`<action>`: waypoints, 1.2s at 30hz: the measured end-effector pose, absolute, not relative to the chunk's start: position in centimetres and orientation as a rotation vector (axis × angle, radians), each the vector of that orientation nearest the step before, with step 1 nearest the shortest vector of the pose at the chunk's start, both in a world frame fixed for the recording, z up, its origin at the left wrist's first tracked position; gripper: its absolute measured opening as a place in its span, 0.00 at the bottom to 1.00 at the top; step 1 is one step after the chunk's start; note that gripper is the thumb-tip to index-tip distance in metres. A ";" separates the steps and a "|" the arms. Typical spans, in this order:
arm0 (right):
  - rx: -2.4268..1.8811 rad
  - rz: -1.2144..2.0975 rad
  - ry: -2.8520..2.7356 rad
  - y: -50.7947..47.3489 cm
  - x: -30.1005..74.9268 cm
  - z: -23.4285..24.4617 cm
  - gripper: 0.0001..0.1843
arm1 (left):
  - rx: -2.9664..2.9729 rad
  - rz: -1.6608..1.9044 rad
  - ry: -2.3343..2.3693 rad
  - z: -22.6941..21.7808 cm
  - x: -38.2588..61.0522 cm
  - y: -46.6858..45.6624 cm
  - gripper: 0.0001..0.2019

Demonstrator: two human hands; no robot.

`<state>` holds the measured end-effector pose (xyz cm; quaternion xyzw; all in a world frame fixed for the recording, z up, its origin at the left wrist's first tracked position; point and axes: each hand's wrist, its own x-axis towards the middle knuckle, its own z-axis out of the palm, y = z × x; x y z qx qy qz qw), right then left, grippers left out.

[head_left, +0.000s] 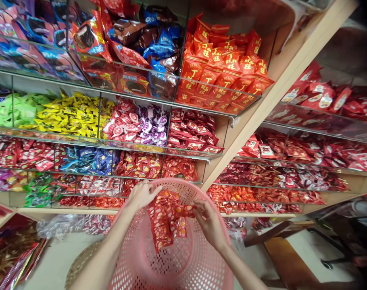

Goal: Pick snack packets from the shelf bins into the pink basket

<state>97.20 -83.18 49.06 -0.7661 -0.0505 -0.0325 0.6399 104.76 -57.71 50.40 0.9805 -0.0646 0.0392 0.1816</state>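
Note:
A bunch of small red candy packets (166, 219) hangs over a pink perforated plastic basket (171, 262). My left hand (142, 194) is closed on the top of the bunch at the basket's far rim. My right hand (210, 223) pinches the bunch's right side, fingers closed on a packet. The basket sits low in the middle of the view, between my forearms, in front of the sweet shelves.
Tiered clear-fronted shelves (111, 143) hold several bins of wrapped sweets: yellow packets (71, 114), red-and-purple candies (138, 125), red boxes (222, 68). A wooden divider (262, 108) separates more red sweets (307, 157) on the right. A woven item (77, 264) lies on the floor at left.

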 end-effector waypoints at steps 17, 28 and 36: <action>-0.908 0.415 0.429 -83.5 97.4 47.1 0.07 | 2.775 0.127 -0.127 49.8 103.6 -57.0 0.31; -1.709 0.614 0.064 -83.0 95.5 47.2 0.32 | 2.781 0.147 -0.129 50.0 103.4 -57.2 0.30; -2.926 0.815 -0.654 -83.9 93.9 44.5 0.44 | 2.774 0.136 -0.117 50.0 103.5 -57.6 0.32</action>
